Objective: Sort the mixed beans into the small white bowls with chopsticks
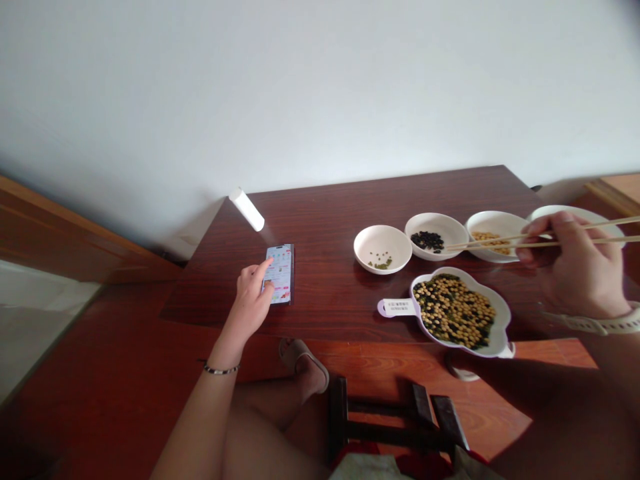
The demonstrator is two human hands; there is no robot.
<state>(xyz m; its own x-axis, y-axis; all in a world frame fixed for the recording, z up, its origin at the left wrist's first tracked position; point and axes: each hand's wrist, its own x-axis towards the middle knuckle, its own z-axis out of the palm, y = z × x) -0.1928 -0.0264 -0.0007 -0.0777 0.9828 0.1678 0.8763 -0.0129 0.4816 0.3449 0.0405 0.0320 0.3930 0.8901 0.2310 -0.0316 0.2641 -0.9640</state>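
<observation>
My left hand point(251, 293) is over a smartphone point(280, 277) lying on the table, its index finger and thumb stretched out over the lit screen. A pair of thin wooden chopsticks point(620, 239) is held in my right hand point(583, 270). Their tips reach left to the right side of a white bowl point(453, 230) of black beans point(427, 241); whether they pinch a bean is too small to tell. Below the bowls lies a scalloped, handled dish point(501, 313) with mixed yellow, black and green beans point(453, 310).
Left of the black beans stands a bowl point(375, 240) with a few green beans; to their right, a bowl point(493, 219) of yellow beans. Another white bowl point(607, 227) is partly behind my right hand. A white cylinder point(247, 209) stands near the dark table's point(325, 227) back-left corner.
</observation>
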